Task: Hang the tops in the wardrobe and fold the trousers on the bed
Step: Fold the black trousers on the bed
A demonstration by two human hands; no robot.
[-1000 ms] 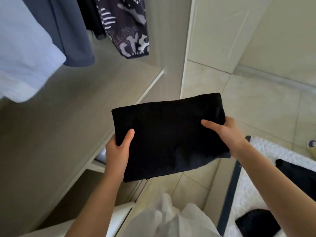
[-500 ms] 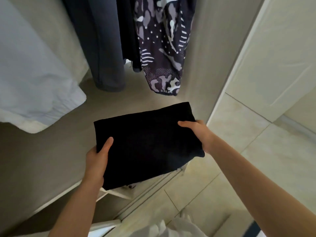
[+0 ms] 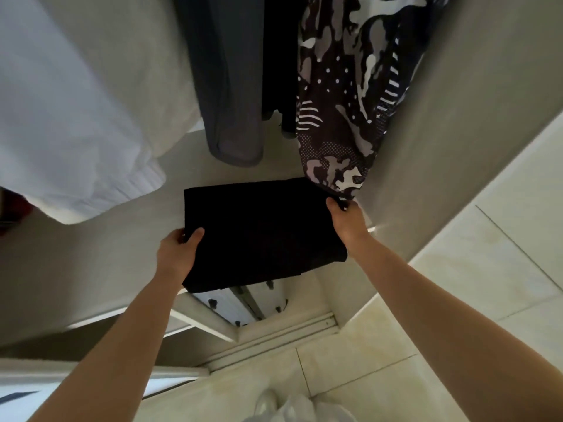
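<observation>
Gripping a flat-folded black fabric pair of trousers [image 3: 262, 236] by its two short sides, the left hand [image 3: 178, 251] and right hand [image 3: 347, 220] each pinch it, thumb on top (the fingers are hidden beneath). It lies over the beige wardrobe shelf [image 3: 91, 254], below a hanging white top [image 3: 70, 117], a grey garment [image 3: 225, 86] and a camouflage-print top [image 3: 344, 102].

Centre: folded black trousers [image 3: 262, 236], held flat over pale wardrobe shelf [image 3: 91, 263]. Gripped at 8 o'clock edge by left hand [image 3: 178, 251], thumb on top; at 2 o'clock corner by right hand [image 3: 347, 220], thumb on top. Hanging above: white garment [image 3: 70, 117] at 10 o'clock, grey garment [image 3: 225, 86] at 12, camouflage-patterned top [image 3: 344, 95] at 1, hem just beside right hand. At 4 o'clock, tiled floor [image 3: 457, 300]. At 6 o'clock, door track [image 3: 274, 339], white cloth [image 3: 292, 406] at frame edge.
</observation>
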